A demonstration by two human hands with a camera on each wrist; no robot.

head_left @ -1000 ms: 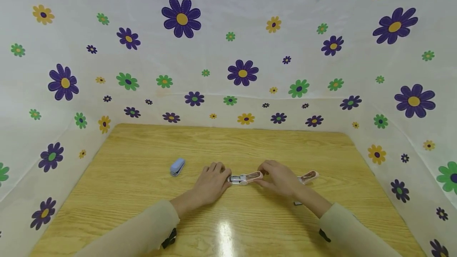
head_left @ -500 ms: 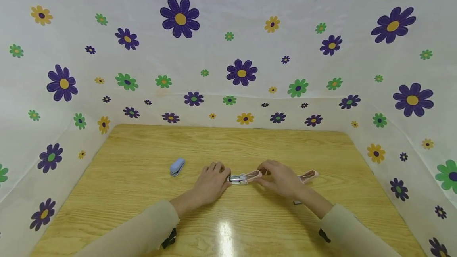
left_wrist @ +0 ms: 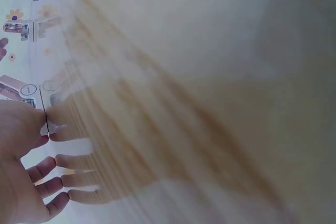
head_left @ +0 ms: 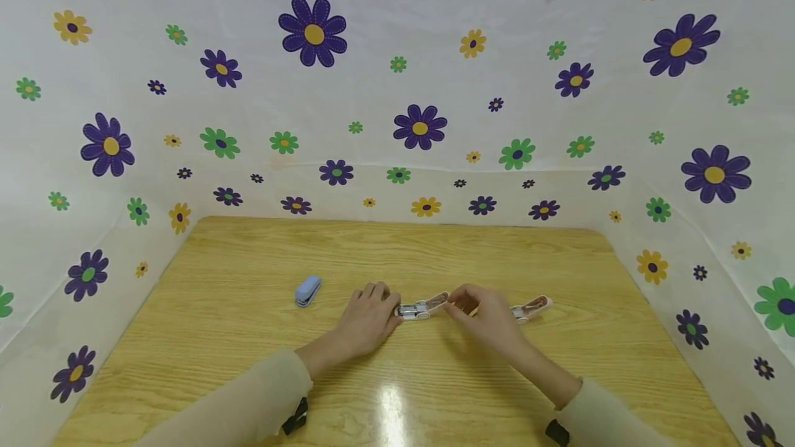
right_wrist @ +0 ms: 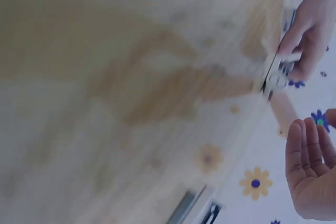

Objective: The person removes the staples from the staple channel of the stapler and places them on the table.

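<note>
A pink-and-white stapler (head_left: 422, 308) lies on the table with its top arm swung up to the right and metal showing inside. My left hand (head_left: 369, 319) rests on the table and pinches the stapler's left end between thumb and finger, as the right wrist view also shows. Just right of the raised arm is my right hand (head_left: 489, 316). In the right wrist view the fingers (right_wrist: 311, 148) of that hand are fairly straight, with the thumb apart and nothing visible between them. A second pink stapler (head_left: 533, 308), also opened out, lies to the right behind my right hand.
A small blue stapler (head_left: 308, 291) lies on the wooden table (head_left: 261, 247), left of my left hand. White cloth (head_left: 366, 109) printed with flowers stands around the table's back and sides. Light reflects off the table's front middle.
My right hand has come away from the stapler's raised arm, shifting slightly right. That arm is tilted up a little more. More of the second stapler shows. My left hand has stayed put.
</note>
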